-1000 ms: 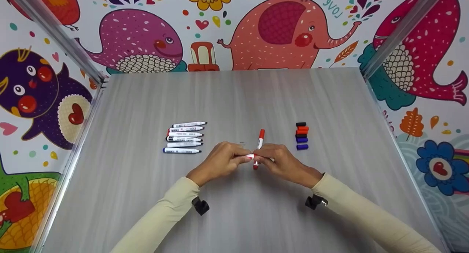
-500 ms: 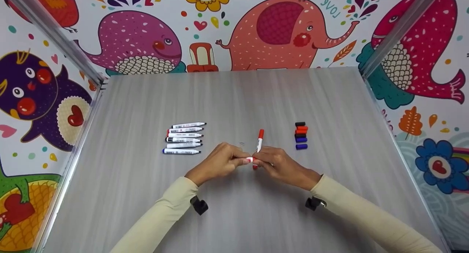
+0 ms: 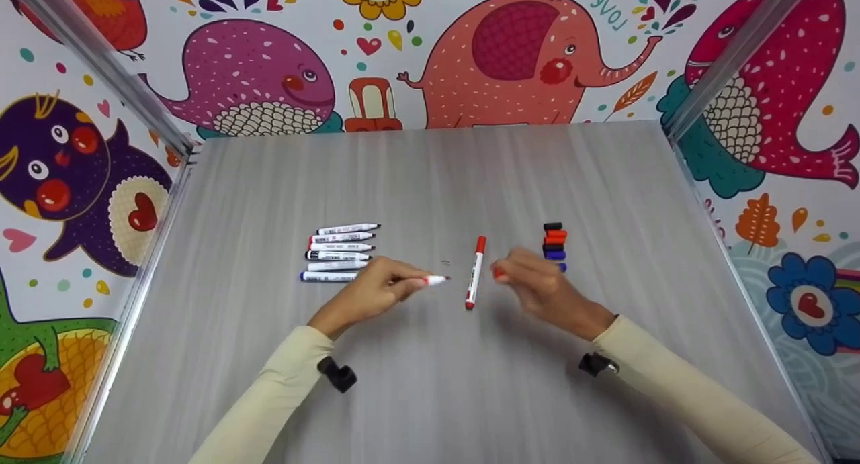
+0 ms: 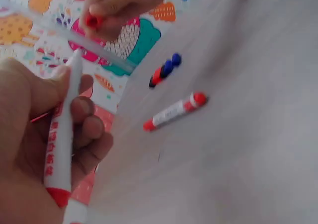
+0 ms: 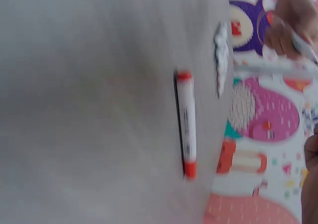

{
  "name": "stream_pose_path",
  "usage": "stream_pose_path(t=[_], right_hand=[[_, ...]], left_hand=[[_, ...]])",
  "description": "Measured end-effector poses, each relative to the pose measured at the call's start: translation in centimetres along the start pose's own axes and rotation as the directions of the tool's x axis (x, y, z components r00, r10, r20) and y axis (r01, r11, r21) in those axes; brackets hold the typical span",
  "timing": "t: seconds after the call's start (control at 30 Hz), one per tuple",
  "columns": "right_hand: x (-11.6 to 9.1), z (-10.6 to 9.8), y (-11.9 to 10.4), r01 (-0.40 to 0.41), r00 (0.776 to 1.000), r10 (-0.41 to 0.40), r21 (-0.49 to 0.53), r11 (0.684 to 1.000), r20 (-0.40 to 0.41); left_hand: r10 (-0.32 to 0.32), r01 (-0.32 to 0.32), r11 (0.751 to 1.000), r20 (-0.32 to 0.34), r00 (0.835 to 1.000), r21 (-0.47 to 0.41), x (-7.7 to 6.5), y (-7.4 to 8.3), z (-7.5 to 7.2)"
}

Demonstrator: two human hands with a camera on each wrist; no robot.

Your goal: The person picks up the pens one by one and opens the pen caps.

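Observation:
My left hand (image 3: 373, 291) grips an uncapped marker (image 4: 62, 134), white with a red end, its tip pointing right in the head view. My right hand (image 3: 547, 288) pinches a red cap (image 4: 92, 21), whose hollow end shows in the left wrist view. The hands are apart. On the table between them lies a capped red marker (image 3: 475, 272). Several uncapped white markers (image 3: 342, 247) lie in a stack of rows beyond my left hand, which partly covers the nearest one. Only the edge of the right hand shows in the right wrist view.
A short column of black, red and blue caps (image 3: 554, 239) lies behind my right hand, which partly hides the nearest blue one. Small dark marks (image 3: 445, 262) show on the grey table (image 3: 430, 182). Cartoon-printed walls (image 3: 510, 54) and metal posts (image 3: 732, 61) bound the table.
The red cap has come off the marker between my hands. The left hand moved left with the marker and the right hand moved right with the cap, uncovering the capped marker on the table.

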State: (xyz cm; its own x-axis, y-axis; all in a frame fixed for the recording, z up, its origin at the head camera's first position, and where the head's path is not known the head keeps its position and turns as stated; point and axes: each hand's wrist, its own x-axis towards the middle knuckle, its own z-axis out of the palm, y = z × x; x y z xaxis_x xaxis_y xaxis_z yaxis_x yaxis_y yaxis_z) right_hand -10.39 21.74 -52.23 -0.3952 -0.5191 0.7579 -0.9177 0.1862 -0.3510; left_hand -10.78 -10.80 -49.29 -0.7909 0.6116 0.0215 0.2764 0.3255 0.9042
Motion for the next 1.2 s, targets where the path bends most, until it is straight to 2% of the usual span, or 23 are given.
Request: stream_pose_path(t=[0.07, 0.13, 0.33, 0.43, 0.5, 0.67, 0.87, 1.2], right_hand=[[-0.3, -0.8, 0.5, -0.042, 0.996, 0.043, 0.011, 0.999, -0.074], [-0.5, -1.3, 0.8, -0.108, 0.989, 0.110, 0.031, 0.994, -0.094], [-1.6, -1.7, 0.7, -0.286, 0.957, 0.289, 0.078, 0.955, -0.027], [-2.0, -1.6, 0.6, -0.356, 0.934, 0.357, 0.059, 0.933, -0.007], [-2.2, -1.6, 0.5, -0.382, 0.924, 0.382, 0.046, 0.923, 0.001], [-2.8, -1.8, 0.9, -0.393, 0.919, 0.394, 0.072, 0.917, 0.003], [-3.6, -1.9, 1.4, -0.378, 0.925, 0.380, 0.053, 0.924, -0.022], [-5.1, -2.3, 2.0, -0.426, 0.905, 0.426, 0.020, 0.904, 0.002]], left_hand=[[-0.016, 0.018, 1.000, -0.058, 0.998, 0.021, -0.7, -0.4, -0.7], [-0.018, 0.023, 0.998, -0.091, 0.996, 0.062, -1.1, -0.8, -1.1], [0.019, 0.004, 0.989, -0.155, 0.988, 0.147, -1.3, -1.5, -0.8], [0.077, -0.038, 0.982, -0.210, 0.975, 0.184, -1.3, -2.0, -0.5], [0.094, -0.045, 0.978, -0.241, 0.966, 0.202, -1.4, -2.3, -0.4], [0.092, -0.019, 0.970, -0.295, 0.951, 0.242, -1.9, -2.8, -0.4], [0.121, -0.032, 0.967, -0.345, 0.931, 0.254, -2.5, -3.6, -0.4], [0.140, -0.026, 0.955, -0.370, 0.918, 0.297, -3.4, -4.9, -0.5]])
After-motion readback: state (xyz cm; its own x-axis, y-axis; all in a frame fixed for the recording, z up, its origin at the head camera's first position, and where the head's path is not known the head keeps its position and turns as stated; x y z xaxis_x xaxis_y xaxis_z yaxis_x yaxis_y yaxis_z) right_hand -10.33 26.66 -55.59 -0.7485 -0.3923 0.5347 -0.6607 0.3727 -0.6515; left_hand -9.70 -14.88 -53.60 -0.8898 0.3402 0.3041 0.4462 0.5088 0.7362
